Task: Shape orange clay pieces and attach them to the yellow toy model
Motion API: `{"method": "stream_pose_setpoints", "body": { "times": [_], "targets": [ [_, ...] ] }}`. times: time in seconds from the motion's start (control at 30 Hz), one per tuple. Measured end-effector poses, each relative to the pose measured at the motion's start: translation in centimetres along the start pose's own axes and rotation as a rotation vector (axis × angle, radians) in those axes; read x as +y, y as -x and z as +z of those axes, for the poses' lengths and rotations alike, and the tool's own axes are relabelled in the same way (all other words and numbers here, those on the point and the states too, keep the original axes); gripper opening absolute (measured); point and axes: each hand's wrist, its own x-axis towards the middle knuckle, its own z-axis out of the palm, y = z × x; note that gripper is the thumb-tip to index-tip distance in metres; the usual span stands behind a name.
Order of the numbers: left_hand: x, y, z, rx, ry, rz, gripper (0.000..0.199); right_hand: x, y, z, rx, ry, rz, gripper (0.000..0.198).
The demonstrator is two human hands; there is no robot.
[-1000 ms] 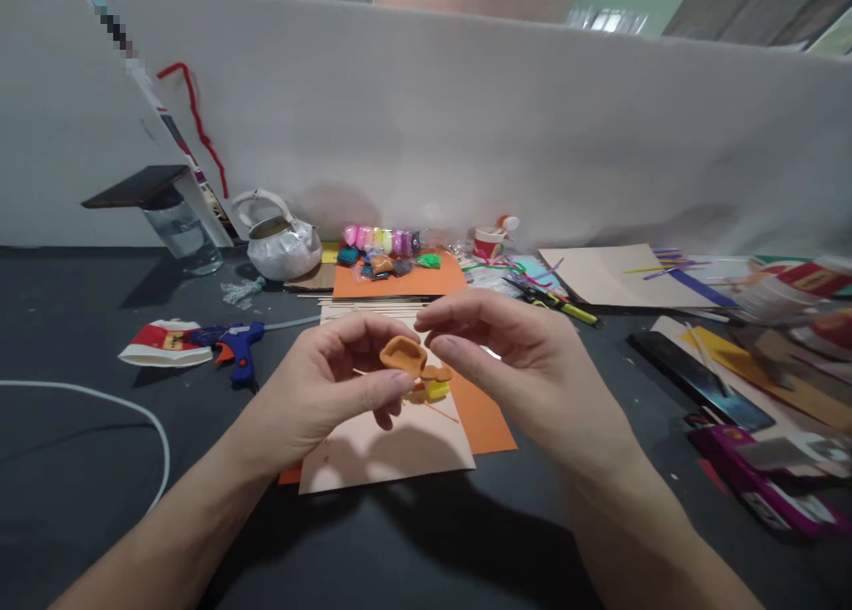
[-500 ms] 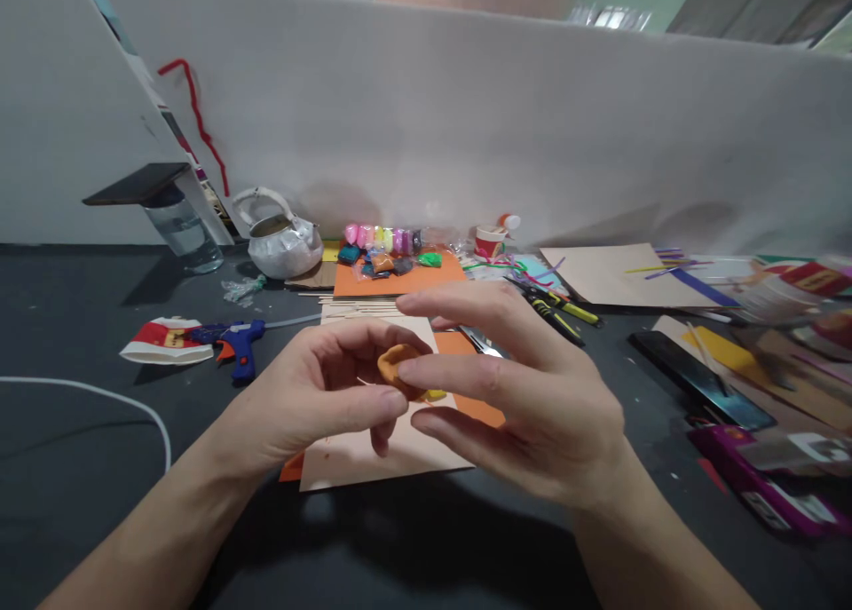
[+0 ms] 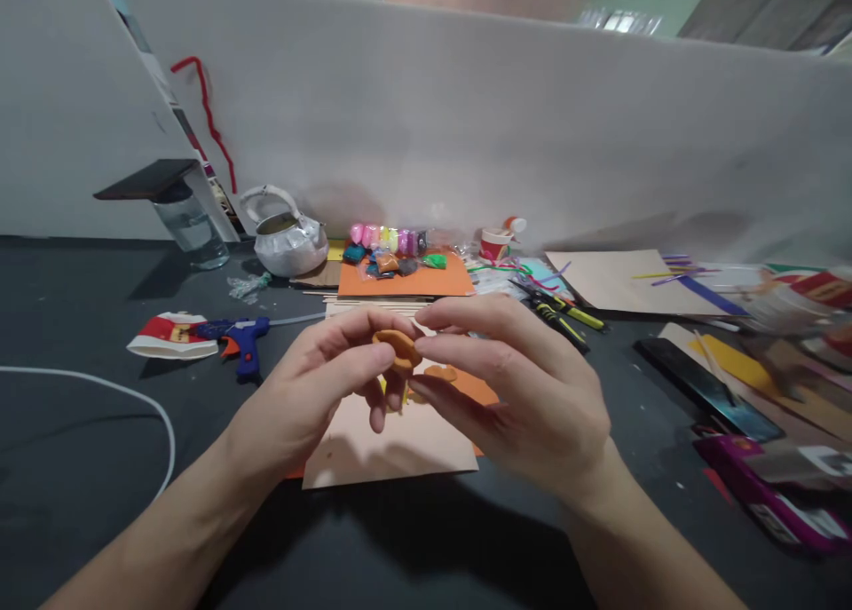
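Observation:
A small orange piece of modelling clay (image 3: pixel 398 347), pressed into a shallow dish shape, is held above the paper. My left hand (image 3: pixel 326 366) grips its left side, thumb on the near face and fingers curled behind. From the right, my right hand (image 3: pixel 525 397) has its fingertips and thumb at the clay's right edge. Beneath, another orange clay bit (image 3: pixel 440 374) and some yellow (image 3: pixel 384 386) show between the hands, partly covered by fingers. They lie over a beige sheet of paper (image 3: pixel 392 455), with orange paper under it.
A blue glue gun (image 3: pixel 246 344) lies left by a flattened paper cup (image 3: pixel 174 336). Behind stand a silver kettle-like pot (image 3: pixel 291 248), a lidded glass (image 3: pixel 193 233) and clay packs (image 3: pixel 390 239). Pliers (image 3: pixel 556 317), a phone (image 3: pixel 706 388) and a purple tool (image 3: pixel 765 495) lie right.
The orange clay has tilted and now shows a thinner, rim-like edge. My right fingertips have moved from its front onto its right edge. The view has shifted slightly.

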Motion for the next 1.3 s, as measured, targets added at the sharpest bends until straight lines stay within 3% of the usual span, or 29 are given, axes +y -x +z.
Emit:
{"method": "stream_pose_setpoints", "body": {
  "times": [0.17, 0.5, 0.67, 0.93, 1.3],
  "targets": [
    [0.1, -0.1, 0.3, 0.087, -0.029, 0.023, 0.016, 0.1, -0.1, 0.5, 0.006, 0.025, -0.029, 0.017],
    [0.0, 0.1, 0.5, 0.115, -0.099, 0.032, 0.010, 0.0, 0.4, 1.1, 0.032, 0.016, 0.026, 0.021],
    [0.0, 0.1, 0.6, 0.168, -0.198, 0.065, 0.016, -0.1, 0.3, 1.2, 0.022, 0.012, 0.039, 0.022],
    [-0.2, -0.1, 0.3, 0.198, -0.088, 0.055, 0.003, -0.2, 0.3, 1.4, 0.039, -0.005, 0.067, 0.022],
    [-0.2, 0.0, 0.7, 0.247, -0.191, 0.136, 0.006, -0.4, 0.2, 1.3, 0.033, 0.019, 0.057, 0.021]
  ]
}}
